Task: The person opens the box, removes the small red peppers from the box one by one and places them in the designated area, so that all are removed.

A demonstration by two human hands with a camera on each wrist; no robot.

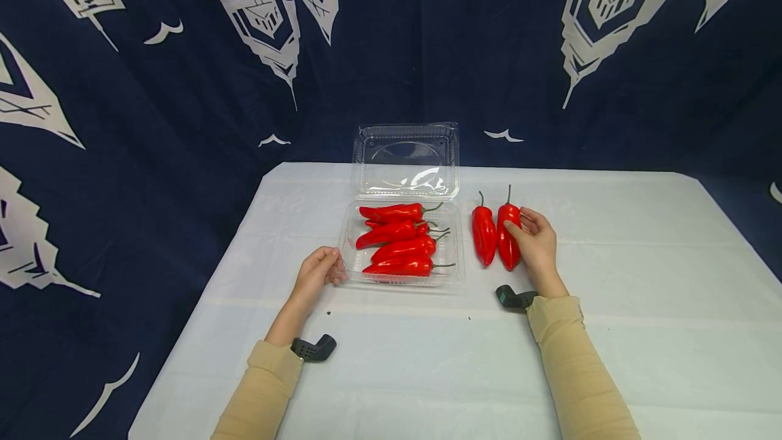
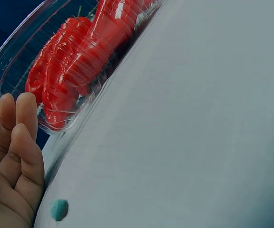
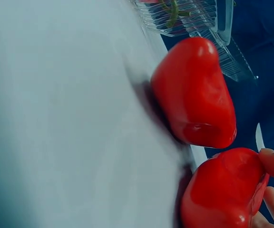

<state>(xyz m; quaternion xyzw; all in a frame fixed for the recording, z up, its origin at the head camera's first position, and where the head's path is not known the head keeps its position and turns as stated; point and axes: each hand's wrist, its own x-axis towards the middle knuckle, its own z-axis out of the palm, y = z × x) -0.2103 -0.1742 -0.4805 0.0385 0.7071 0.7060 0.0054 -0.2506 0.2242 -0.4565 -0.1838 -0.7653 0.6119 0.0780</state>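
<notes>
A clear plastic clamshell box [image 1: 453,278] lies on the table with its lid [image 1: 406,138] raised at the back. Several red peppers [image 1: 403,265] with green stems lie side by side in its base. My left hand [image 1: 319,269] is at the box's left front corner, its fingers loosely extended by the wall; the left wrist view shows nothing gripped in them. To the right of the box, two more red peppers rest on the table, stems pointing away. My right hand [image 1: 536,243] pinches the right one [image 1: 508,236] between thumb and fingers. The other pepper [image 3: 194,95] lies just left of it.
A white cloth covers the table [image 1: 641,304]. Behind hangs a dark blue curtain [image 1: 379,73] with white building prints. Tiny dark specks [image 1: 328,313] lie in front of the box. Each wrist wears a black camera [image 1: 314,348].
</notes>
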